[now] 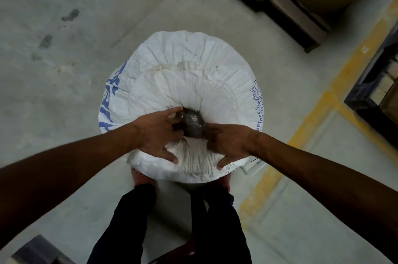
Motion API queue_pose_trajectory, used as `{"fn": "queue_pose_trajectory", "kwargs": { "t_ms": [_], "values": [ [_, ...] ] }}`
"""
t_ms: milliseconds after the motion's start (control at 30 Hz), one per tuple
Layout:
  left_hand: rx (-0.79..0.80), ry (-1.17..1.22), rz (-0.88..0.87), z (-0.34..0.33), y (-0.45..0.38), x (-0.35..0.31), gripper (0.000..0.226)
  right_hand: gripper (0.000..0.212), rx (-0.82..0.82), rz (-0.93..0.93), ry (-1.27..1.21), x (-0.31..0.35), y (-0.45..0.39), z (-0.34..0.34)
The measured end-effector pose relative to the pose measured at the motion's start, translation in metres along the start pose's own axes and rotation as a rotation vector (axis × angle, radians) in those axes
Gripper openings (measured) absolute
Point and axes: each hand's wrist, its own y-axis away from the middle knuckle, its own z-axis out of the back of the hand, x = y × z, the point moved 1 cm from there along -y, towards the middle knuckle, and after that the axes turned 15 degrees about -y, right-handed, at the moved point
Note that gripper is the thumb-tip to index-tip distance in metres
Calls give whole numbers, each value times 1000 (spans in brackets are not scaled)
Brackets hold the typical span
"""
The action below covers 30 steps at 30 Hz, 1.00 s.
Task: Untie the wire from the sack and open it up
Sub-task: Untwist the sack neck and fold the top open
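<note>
A: The big white woven plastic sack (193, 82) with blue lettering stands upright on the grey concrete floor (64, 26), its mouth gathered into pleats round a dark grey, glossy bunched knot (193, 124) at the top. I can't make out the wire itself.

B: And the grip?

A: The left hand (156, 136) lies on the pleats with its fingers at the knot's left side; whether they pinch anything I cannot tell. The right hand (229, 144) rests spread flat on the fabric just right of the knot, grasping nothing.

B: Risks?

A: Tugging hard could probably tear the weave or tip the sack toward the person's dark trousers (172, 220). A hidden wire end might prick a finger.
</note>
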Motion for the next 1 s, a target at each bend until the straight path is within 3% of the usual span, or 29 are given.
{"fn": "queue_pose_trajectory", "kwargs": {
  "t_ms": [133, 233, 300, 400, 467, 567, 700, 900, 1000],
  "values": [
    [84, 174, 22, 9, 5, 2, 78, 81, 14, -156, -230, 18, 1, -1],
    [166, 214, 100, 19, 12, 9, 86, 81, -93, -311, -377, 21, 11, 2],
    [221, 205, 131, 23, 18, 15, 91, 93, -154, -414, -417, 20, 15, -1],
    [289, 183, 113, 20, 28, 19, 103, 109, -31, -544, -384, 19, 14, -5],
    [339, 150, 61, 20, 32, 15, 100, 115, 75, -529, -398, 25, 11, -5],
    [410, 138, 9, 23, 33, 2, 91, 109, 118, -518, -469, 35, 9, -3],
    [379, 224, 39, 17, 34, -4, 88, 112, -27, -548, -408, 32, 15, 9],
    [293, 406, 338, 19, 40, 25, 103, 99, -486, -732, -579, 8, 39, 26],
    [311, 337, 296, 15, 47, 23, 101, 100, -472, -810, -523, 2, 47, 23]
  ]
}}
